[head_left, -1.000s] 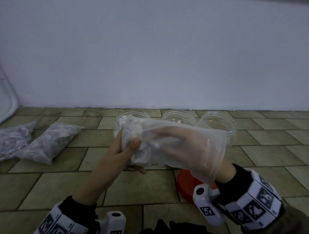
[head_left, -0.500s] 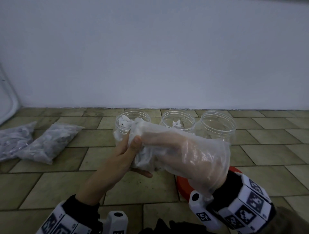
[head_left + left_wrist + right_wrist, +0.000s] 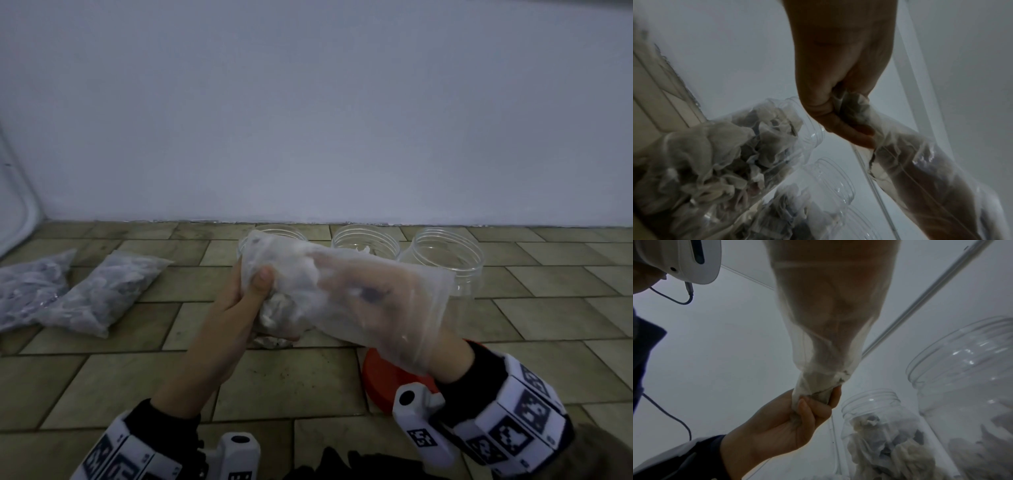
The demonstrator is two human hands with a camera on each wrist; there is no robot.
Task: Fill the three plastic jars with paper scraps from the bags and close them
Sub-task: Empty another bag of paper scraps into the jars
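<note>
Head view: left hand (image 3: 239, 301) pinches the bag (image 3: 346, 294) end; the right hand (image 3: 370, 291) lies inside, its grip unclear. Bag's long axis runs crosswise, just before the jars (image 3: 448, 260).

Bag (image 3: 370, 301): thin clear plastic film, crinkly, semi-gloss. Jars (image 3: 445, 260): clear glossy plastic w/ ribbed rims; scraps (image 3: 715, 154) inside look like soft matt crumpled paper. Lid (image 3: 380, 380): smooth orange plastic; floor (image 3: 291, 380): matt, rough-ish tiles.

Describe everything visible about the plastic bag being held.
The bag is thin, clear, crumpled plastic, held roughly level in front of the open jars. The left hand grips its bunched closed end; the right hand is inside it through the open end. A few white paper scraps remain near the gripped end.
</note>
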